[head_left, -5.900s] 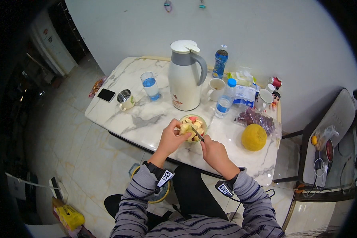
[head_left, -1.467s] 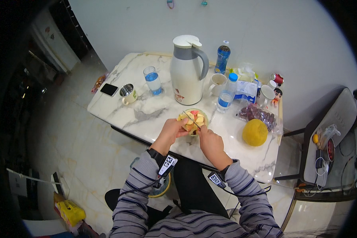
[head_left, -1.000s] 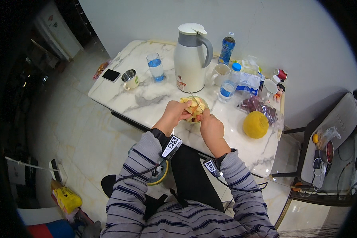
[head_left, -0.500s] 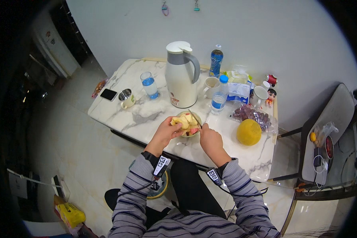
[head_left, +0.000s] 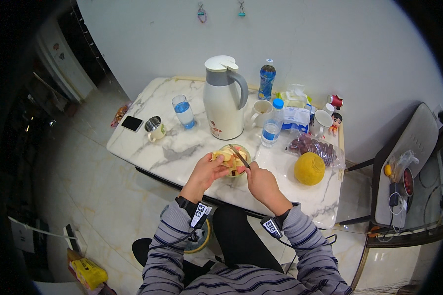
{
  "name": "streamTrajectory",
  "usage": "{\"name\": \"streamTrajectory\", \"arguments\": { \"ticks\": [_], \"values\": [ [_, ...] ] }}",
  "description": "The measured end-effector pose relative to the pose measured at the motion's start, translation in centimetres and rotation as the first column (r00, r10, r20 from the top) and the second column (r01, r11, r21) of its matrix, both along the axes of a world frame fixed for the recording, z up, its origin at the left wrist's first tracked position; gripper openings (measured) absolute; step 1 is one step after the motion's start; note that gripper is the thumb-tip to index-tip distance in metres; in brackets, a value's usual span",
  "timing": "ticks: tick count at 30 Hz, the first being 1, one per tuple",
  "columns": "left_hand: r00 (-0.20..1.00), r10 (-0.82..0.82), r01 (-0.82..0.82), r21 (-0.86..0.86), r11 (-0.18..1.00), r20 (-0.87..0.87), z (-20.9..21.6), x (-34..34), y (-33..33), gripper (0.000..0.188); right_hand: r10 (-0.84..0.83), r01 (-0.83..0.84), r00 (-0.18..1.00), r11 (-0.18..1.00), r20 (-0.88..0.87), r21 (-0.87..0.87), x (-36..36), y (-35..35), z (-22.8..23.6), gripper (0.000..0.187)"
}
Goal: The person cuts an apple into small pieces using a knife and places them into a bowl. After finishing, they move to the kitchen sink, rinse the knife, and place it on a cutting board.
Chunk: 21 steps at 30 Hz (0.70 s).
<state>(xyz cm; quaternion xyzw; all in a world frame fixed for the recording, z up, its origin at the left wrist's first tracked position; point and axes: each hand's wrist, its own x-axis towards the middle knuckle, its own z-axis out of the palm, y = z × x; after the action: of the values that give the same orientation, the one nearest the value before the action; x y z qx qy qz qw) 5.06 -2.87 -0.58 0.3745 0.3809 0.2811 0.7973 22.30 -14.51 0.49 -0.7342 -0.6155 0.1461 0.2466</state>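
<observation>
My left hand (head_left: 204,173) holds a pale yellow piece of cut fruit, apple-like (head_left: 225,158), in its fingertips over the near side of a bowl (head_left: 248,152). My right hand (head_left: 264,186) is closed round the handle of a knife (head_left: 239,156). Its blade points away and to the left, over the bowl and just right of the fruit piece; whether they touch I cannot tell. Pale and pink-red cut pieces lie in the bowl, partly hidden by my left hand and the blade.
Behind the bowl stands a tall white thermos jug (head_left: 223,105). A glass of water (head_left: 183,112), a mug (head_left: 155,129) and a phone (head_left: 132,123) are at the left. A water bottle (head_left: 272,125), bagged grapes (head_left: 312,146) and a large yellow fruit (head_left: 309,168) are at the right.
The fruit piece has turned in my left fingers and sits slightly lower. The knife blade has swung left, across the bowl. Both hands remain at the bowl.
</observation>
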Motion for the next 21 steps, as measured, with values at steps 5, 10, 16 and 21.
{"name": "streamTrajectory", "arguments": {
  "ticks": [5, 10, 16, 21],
  "values": [
    [0.995, -0.061, 0.067, -0.079, 0.995, 0.078, 0.8, 0.1, -0.3, 0.035, -0.05, 0.054, 0.997, 0.997, 0.057, -0.061, -0.3, 0.1, -1.0, 0.031],
    [0.935, -0.092, 0.139, -0.115, 0.984, 0.344, 0.5, -0.5, 0.0, 0.038, -0.07, 0.071, 0.995, 0.997, 0.065, -0.025, 0.2, -0.3, -0.2, 0.026],
    [0.921, -0.155, 0.172, -0.016, 0.985, 0.358, -1.4, -0.3, 0.7, 0.036, -0.008, -0.001, 0.997, 0.994, 0.073, 0.112, -0.6, -1.2, 1.0, 0.025],
    [0.926, -0.204, 0.19, 0.075, 0.979, 0.318, -0.8, -0.2, 0.3, 0.043, -0.002, -0.038, 0.98, 0.979, 0.199, 0.198, -1.2, -1.5, 0.6, 0.027]
  ]
}}
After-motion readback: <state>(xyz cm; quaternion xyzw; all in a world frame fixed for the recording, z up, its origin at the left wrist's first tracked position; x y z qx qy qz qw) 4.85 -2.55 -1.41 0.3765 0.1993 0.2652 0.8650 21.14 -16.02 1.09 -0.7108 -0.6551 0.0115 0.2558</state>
